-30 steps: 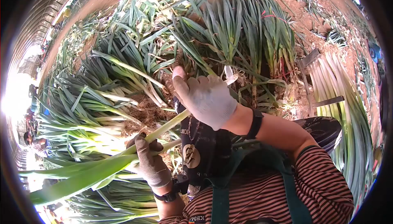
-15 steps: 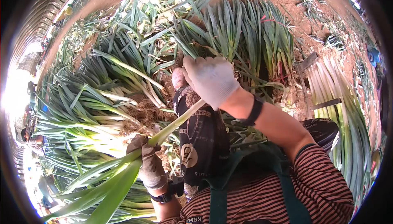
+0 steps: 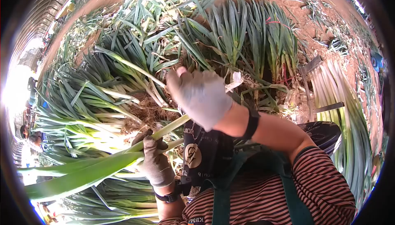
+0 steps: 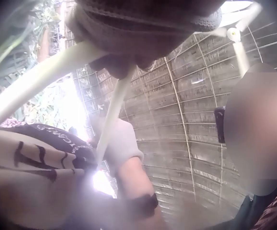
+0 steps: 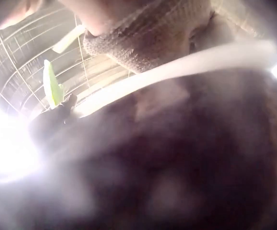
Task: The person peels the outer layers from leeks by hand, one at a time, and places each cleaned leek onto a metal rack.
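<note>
A left hand in a brown-stained knit glove (image 3: 155, 163) is curled firmly round a long green-and-white leek (image 3: 119, 159), which lies slantwise across the lap; a thinner pale stalk (image 3: 175, 143) also comes out of its grasp. The right hand in a whitish knit glove (image 3: 201, 99) covers the leek's pale end—whether its fingers close on it, I cannot tell.

Likely troubles: a hard pull from the right hand could snap the stem or slide it through the left, since the surface looks slick, and the thinner stalk could slip out with it. The broad leaves, hanging well past the left hand, might crease or split under their own weight.

The stem is smooth and round, the leaves flat and strap-like; nearby roots (image 3: 144, 112) are wiry and tangled, and the black printed cloth (image 3: 210, 151) beneath is soft and folded.
</note>
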Action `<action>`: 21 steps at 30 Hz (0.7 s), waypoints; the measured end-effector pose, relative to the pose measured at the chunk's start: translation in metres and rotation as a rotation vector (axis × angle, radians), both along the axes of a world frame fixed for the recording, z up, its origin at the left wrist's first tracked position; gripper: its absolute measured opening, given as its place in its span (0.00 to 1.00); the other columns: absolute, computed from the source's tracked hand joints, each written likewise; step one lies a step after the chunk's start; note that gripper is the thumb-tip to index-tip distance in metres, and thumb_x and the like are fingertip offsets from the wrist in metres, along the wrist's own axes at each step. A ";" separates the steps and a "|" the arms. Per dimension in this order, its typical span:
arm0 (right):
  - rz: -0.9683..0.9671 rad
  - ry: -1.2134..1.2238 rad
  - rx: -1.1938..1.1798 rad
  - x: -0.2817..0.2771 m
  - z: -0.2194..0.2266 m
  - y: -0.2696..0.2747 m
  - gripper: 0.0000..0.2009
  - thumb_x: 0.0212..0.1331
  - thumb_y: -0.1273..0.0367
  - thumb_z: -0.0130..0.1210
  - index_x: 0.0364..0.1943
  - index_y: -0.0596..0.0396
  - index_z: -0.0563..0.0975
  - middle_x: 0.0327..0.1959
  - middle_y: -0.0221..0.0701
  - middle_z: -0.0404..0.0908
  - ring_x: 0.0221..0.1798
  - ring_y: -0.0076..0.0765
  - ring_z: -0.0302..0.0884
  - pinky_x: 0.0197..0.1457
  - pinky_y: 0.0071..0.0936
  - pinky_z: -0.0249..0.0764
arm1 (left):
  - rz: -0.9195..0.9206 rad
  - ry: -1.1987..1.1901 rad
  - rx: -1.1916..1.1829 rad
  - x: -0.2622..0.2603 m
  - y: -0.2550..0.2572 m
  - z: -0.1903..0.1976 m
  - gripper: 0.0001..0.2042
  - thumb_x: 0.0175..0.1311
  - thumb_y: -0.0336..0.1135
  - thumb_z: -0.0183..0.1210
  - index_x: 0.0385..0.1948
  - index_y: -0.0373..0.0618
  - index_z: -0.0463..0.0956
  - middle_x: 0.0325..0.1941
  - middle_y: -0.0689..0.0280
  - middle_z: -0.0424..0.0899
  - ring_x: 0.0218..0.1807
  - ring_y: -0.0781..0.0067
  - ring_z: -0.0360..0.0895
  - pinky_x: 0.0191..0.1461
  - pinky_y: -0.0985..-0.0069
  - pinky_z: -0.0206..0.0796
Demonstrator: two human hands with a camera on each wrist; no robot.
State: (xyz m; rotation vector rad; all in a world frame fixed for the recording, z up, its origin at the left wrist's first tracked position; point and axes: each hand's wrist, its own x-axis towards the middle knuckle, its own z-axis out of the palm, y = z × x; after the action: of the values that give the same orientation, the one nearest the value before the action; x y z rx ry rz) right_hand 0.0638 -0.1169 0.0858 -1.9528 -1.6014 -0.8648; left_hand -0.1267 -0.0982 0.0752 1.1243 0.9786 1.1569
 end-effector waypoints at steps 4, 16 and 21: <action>0.124 0.073 -0.195 -0.033 0.003 -0.011 0.18 0.52 0.69 0.53 0.46 0.67 0.72 0.18 0.29 0.73 0.19 0.29 0.72 0.22 0.32 0.70 | -0.049 0.043 0.052 0.007 -0.004 -0.001 0.13 0.64 0.36 0.59 0.44 0.36 0.74 0.28 0.64 0.76 0.28 0.77 0.71 0.35 0.81 0.64; 0.431 0.602 -0.283 0.022 0.035 -0.049 0.08 0.53 0.65 0.61 0.34 0.53 0.79 0.30 0.30 0.80 0.29 0.38 0.81 0.31 0.32 0.77 | -0.150 0.038 0.213 -0.016 -0.003 -0.004 0.15 0.60 0.35 0.63 0.45 0.38 0.72 0.39 0.61 0.77 0.31 0.73 0.74 0.37 0.78 0.70; 0.486 0.382 -0.317 0.005 0.019 -0.059 0.07 0.51 0.64 0.61 0.28 0.51 0.79 0.26 0.31 0.76 0.28 0.40 0.78 0.31 0.35 0.75 | -0.184 0.043 0.290 -0.014 -0.004 -0.006 0.14 0.58 0.34 0.64 0.42 0.38 0.74 0.39 0.64 0.75 0.35 0.73 0.74 0.39 0.77 0.71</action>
State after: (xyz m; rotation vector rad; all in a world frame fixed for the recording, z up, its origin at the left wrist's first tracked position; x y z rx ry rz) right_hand 0.0692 -0.1761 0.1047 -1.6645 -1.9258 -0.0441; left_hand -0.1405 -0.1020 0.0692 1.4449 0.7360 1.1511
